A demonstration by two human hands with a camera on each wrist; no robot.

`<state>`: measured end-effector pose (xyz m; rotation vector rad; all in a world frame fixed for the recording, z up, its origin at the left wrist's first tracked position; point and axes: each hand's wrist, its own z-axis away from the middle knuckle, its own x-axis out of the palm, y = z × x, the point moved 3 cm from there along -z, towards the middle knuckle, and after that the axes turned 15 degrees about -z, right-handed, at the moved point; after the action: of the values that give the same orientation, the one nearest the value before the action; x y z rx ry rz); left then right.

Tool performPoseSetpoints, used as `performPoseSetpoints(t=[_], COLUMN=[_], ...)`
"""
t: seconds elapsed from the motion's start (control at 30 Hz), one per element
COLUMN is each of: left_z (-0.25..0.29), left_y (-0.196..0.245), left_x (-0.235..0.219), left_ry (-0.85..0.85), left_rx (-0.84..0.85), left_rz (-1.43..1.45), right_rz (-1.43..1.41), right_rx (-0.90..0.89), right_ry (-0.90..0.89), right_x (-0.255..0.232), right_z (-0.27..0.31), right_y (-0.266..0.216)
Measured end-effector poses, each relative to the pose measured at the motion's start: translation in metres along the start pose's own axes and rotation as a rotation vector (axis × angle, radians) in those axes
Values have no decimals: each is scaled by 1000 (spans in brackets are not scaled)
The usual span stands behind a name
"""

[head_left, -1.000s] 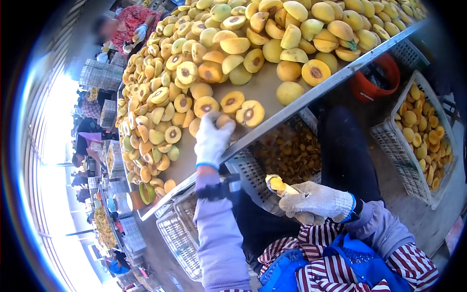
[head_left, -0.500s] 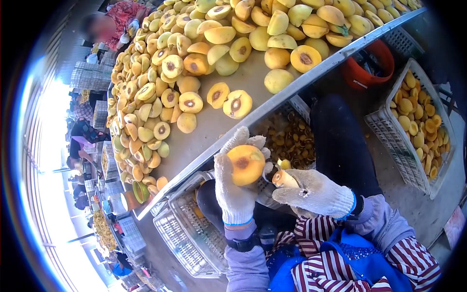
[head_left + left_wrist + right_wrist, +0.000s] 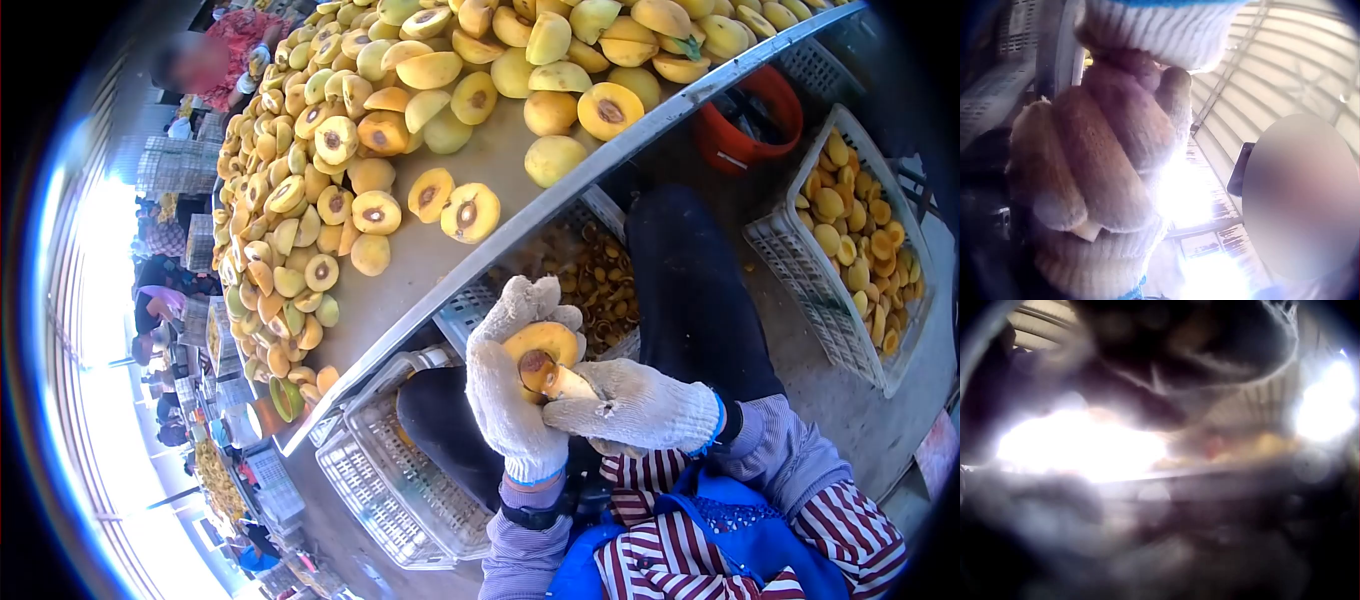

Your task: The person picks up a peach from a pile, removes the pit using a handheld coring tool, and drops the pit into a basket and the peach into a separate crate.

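Observation:
A yellow peach half (image 3: 540, 342), cut face up with a brown centre, lies in my gloved left hand (image 3: 497, 385), whose fingers curl round it. My gloved right hand (image 3: 645, 405) grips a short, pale-handled tool (image 3: 570, 385). The tool's tip meets the brown middle of the peach half; its working end is mostly hidden there. Curled glove fingers (image 3: 1104, 156) fill the left wrist view, while the right wrist view is dark and blurred. Two cut peach halves (image 3: 470, 213) lie face up near the table edge, beyond my hands.
A large heap of peach halves (image 3: 430, 70) covers much of the metal-edged table (image 3: 440, 235). Below the edge is a crate of brownish pieces (image 3: 600, 290). To the right stand a red bucket (image 3: 725, 140) and a crate of peach halves (image 3: 800, 260). White crates (image 3: 390, 490) sit at lower left.
My left hand took a peach half from the table and brought it back toward my lap. The right hand's tool has come to the fruit's middle as the hands drew together.

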<state>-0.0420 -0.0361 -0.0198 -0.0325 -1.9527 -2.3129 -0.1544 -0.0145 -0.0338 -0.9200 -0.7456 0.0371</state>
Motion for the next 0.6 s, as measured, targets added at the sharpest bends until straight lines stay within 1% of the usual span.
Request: performPoseSetpoints(t=[0.07,0.1,0.17,0.2,0.3,0.33,0.4,0.43,0.47,0.5,0.53,0.57,0.6], left_z=[-2,-3,-2,-1,-3,-2,-2,0,-1,-6,-11,-15,-17], left_y=[3,4,6,10,3,4,9,10,10,9,8,6,5], left_x=[-3,-6,-10,-7,-8,-8,-7,-5,-2,-4,-10,-17,-26], left_ry=[-2,-18,-52,-13,-13,-12,-137,-196,-148,-112,-73,-32,-8], left_rx=[-49,-27,18,127,469,428,83,-88,-149,-180,-213,-243,-197], left_rz=[-24,-71,-164,-231,-315,-343,-115,-1,47,37,25,15,8], right_rz=[-127,-190,-421,-537,-484,-496,-526,-480,-432,-382,-246,-273,-276], right_rx=[142,213,259,282,352,354,358,415,472,526,504,520,504], right_ry=[-68,-103,-229,-291,-327,-324,-318,-304,-294,-283,-406,-460,-413], right_x=[0,1,-3,-4,-5,-6,-5,-5,-4,-2,5,9,6], right_z=[0,1,4,6,9,9,9,10,11,11,13,13,12], right_y=[3,4,13,16,13,13,16,16,12,8,2,4,8])
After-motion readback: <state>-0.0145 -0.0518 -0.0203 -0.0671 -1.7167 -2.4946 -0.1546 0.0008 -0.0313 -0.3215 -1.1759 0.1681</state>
